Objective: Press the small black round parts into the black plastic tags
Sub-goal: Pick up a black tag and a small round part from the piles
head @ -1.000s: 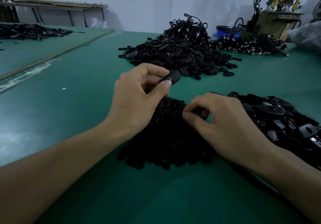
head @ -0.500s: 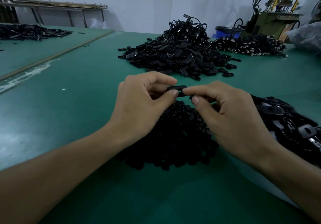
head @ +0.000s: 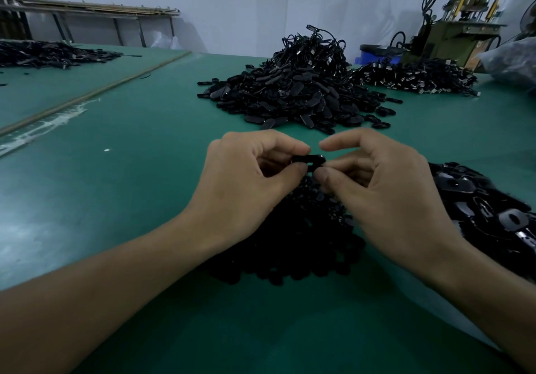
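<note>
Green table (head: 130, 199); left hand (head: 246, 182), right hand (head: 388, 196) both curled, pinching black tag (head: 309, 160).

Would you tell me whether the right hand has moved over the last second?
Yes: the right hand rose from the near pile to the tag.

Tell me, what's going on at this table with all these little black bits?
A person is putting small pieces together by hand. The left hand pinches one end of a black plastic tag and the right hand pinches the other, apparently pressing a part in; whether it is seated is hidden. They work above a heap of small black round parts on the green table, with more tags heaped at the right.
</note>
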Action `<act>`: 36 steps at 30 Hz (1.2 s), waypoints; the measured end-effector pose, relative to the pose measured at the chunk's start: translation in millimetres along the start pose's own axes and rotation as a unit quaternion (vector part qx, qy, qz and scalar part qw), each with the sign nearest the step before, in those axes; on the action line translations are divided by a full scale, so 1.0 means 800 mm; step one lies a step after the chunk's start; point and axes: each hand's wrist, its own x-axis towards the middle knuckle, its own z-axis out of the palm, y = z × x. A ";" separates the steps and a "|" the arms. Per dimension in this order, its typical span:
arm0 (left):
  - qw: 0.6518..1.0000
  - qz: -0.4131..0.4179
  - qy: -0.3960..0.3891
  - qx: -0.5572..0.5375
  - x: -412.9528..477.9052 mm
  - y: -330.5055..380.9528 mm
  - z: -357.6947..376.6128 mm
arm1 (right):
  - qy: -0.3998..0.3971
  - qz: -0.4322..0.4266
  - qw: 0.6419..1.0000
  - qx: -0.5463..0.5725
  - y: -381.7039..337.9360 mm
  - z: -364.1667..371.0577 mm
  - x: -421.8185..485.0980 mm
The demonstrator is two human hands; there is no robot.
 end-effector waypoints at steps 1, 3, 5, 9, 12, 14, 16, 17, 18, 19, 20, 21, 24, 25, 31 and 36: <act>1.000 0.002 -0.002 0.000 0.000 0.001 0.000 | 0.004 0.005 1.000 0.007 0.001 0.000 0.001; 1.000 0.006 -0.005 -0.002 -0.002 0.003 0.001 | 0.006 0.008 1.000 0.021 0.000 0.000 0.001; 1.000 0.011 -0.008 -0.001 -0.002 0.004 0.003 | 0.008 0.004 1.000 0.026 -0.001 0.001 0.001; 1.000 0.011 -0.006 -0.007 -0.002 0.002 0.004 | 0.021 0.004 0.999 0.025 -0.003 0.002 0.001; 1.000 0.003 -0.010 -0.012 -0.002 0.001 0.004 | 0.024 0.008 0.999 0.031 -0.003 0.002 0.001; 1.000 0.000 -0.013 -0.016 -0.002 0.001 0.005 | 0.024 0.007 0.999 0.026 -0.004 0.004 0.001; 1.000 0.001 -0.009 -0.021 -0.002 0.002 0.005 | 0.026 0.006 0.999 0.021 -0.005 0.004 0.001; 1.000 0.002 -0.007 -0.024 -0.002 0.003 0.005 | 0.027 0.006 0.999 0.019 -0.005 0.004 0.001; 1.000 0.002 -0.004 -0.026 -0.002 0.003 0.005 | 0.027 0.005 1.000 0.015 -0.006 0.003 0.001; 1.000 -0.001 -0.002 -0.028 -0.002 0.003 0.005 | 0.027 0.004 1.000 0.012 -0.006 0.003 0.001; 1.000 -0.004 -0.002 -0.030 -0.002 0.004 0.005 | 0.026 0.003 1.000 0.010 -0.006 0.003 0.001; 0.999 -0.006 -0.005 -0.032 -0.002 0.003 0.005 | 0.024 0.003 1.000 0.009 -0.006 0.003 0.001; 0.999 -0.006 -0.016 -0.030 -0.002 0.002 0.005 | 0.002 0.004 1.000 0.007 -0.006 0.003 0.001; 0.999 -0.007 -0.018 -0.032 -0.002 0.001 0.005 | -0.003 0.004 1.000 0.006 -0.006 0.002 0.001; 0.998 -0.008 -0.031 -0.048 -0.003 0.004 0.006 | 0.010 0.016 1.000 0.012 -0.007 0.001 0.002; 1.000 0.010 -0.028 0.004 -0.005 0.005 0.007 | 0.027 0.026 0.999 0.009 -0.009 0.003 0.000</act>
